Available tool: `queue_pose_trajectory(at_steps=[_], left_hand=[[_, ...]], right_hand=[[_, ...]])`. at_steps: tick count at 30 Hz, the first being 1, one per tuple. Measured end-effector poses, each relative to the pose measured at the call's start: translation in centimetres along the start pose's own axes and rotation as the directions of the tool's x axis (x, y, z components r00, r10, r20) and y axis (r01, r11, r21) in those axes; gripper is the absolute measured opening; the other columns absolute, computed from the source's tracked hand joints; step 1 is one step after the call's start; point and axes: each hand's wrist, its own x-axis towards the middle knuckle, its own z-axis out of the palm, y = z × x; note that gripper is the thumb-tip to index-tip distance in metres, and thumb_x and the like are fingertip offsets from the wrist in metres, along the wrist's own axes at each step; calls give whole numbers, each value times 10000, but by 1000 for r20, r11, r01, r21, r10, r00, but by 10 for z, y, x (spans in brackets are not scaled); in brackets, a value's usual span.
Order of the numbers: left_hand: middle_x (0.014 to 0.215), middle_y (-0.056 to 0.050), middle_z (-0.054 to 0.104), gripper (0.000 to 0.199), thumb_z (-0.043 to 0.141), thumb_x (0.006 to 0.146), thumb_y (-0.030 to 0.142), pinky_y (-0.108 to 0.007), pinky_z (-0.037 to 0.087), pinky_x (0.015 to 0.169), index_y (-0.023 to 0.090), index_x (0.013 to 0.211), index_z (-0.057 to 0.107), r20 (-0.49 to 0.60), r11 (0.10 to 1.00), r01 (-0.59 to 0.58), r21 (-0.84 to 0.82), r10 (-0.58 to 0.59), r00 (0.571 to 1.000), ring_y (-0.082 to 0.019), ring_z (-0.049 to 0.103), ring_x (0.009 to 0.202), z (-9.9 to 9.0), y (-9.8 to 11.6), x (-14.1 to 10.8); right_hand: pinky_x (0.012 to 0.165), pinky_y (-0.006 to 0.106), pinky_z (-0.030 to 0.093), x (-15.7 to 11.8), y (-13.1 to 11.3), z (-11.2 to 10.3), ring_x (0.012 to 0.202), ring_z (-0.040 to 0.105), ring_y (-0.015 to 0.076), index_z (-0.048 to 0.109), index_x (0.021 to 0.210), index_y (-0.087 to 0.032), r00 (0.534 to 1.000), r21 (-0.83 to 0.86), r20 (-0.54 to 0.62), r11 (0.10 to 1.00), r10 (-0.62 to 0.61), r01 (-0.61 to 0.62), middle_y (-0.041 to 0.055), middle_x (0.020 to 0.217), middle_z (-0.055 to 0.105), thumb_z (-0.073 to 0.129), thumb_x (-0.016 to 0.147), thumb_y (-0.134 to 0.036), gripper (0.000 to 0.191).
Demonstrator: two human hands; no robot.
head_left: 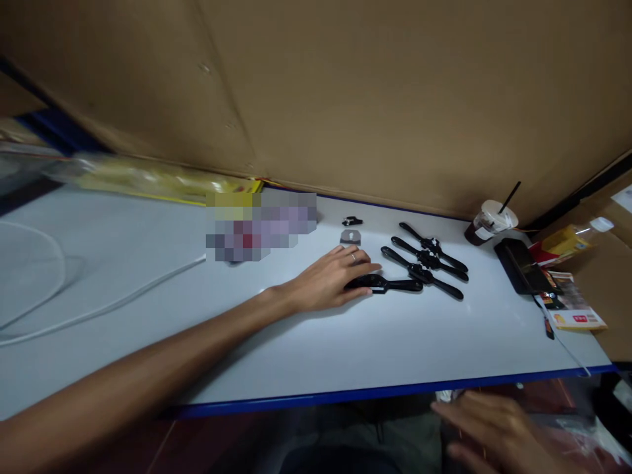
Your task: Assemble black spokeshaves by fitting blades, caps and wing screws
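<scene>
My left hand [340,273] reaches across the table, its thumb and fingers closed around the left end of a black spokeshave body [402,285] that lies on the white tabletop. Just to the right lie three black spokeshaves [428,258] side by side, with small silver adjusting screws at their middles. Beyond my fingers are a flat grey blade [350,237] and a small black cap piece [352,221]. My right hand [498,428] is below the table's front edge, somewhat blurred. Its fingers are stretched out and apart, and no held thing shows.
At the back right stand a lidded drink cup [488,224] with a straw, a black case [518,266] and a yellow bottle [567,243]. A white cable [148,289] loops at left. Yellow plastic packaging [162,181] lies along the cardboard wall [370,99]; a pixelated purple item [276,227] is nearby.
</scene>
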Motion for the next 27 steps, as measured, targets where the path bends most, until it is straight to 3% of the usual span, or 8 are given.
queue_pose_trajectory(at_steps=[3,5,8,11,14,19,22,27], left_hand=[[1172,-100,636,414,485,1074,422,-473,480,959,270,1445,589,15,1000,-25,18,25,1000,-275,581,1048,-3,3,0],[1167,-95,634,377,485,1076,400,-464,485,954,281,1407,621,25,998,-44,37,43,999,-265,593,1025,-5,6,1],[1170,-95,637,364,535,1052,393,-459,490,948,278,1384,630,25,995,-62,77,60,998,-267,609,1029,-7,8,1],[1160,-96,651,381,592,1019,391,-448,493,928,270,1379,624,23,989,-73,125,71,997,-265,627,1007,-8,10,2],[1146,-92,671,351,617,994,383,-421,489,920,244,1315,641,35,983,-85,162,81,996,-261,631,1009,-13,10,2],[1080,-72,679,165,649,841,267,-404,480,907,208,994,640,53,978,-57,199,47,997,-261,604,993,-24,1,0],[1041,-83,657,170,623,778,233,-414,480,875,203,944,600,31,973,2,229,-9,999,-272,588,961,-28,-9,-2],[961,-88,618,129,556,824,224,-416,486,783,201,947,589,-76,947,127,295,-109,991,-274,561,872,-29,-26,-5]], right_hand=[[876,324,576,59,3,-65,994,754,217,733,1252,-237,986,-54,-166,998,-24,15,89,1128,790,487,1061,-302,317],[823,334,535,101,14,-91,935,745,233,758,1071,-212,971,-196,-191,964,145,-182,84,1047,787,486,1055,-302,286],[672,305,429,155,35,-111,787,710,232,735,932,-205,959,-251,-202,936,200,-248,64,883,764,544,1030,-300,235],[599,287,322,188,51,-122,680,652,206,702,813,-202,959,-266,-188,929,214,-259,44,736,710,566,1016,-325,274],[586,281,293,195,63,-130,625,606,179,677,742,-193,967,-256,-132,934,220,-247,37,674,672,558,1023,-351,343],[568,245,306,180,81,-125,631,598,153,669,717,-205,975,-224,53,954,217,-200,-13,661,667,797,844,-318,213],[581,246,304,174,84,-113,691,616,161,668,773,-218,975,-226,63,955,212,-193,-23,697,660,779,851,-280,150],[579,273,282,168,81,-102,665,598,163,630,745,-217,989,-223,47,966,142,-128,-20,705,647,737,836,-153,154]])
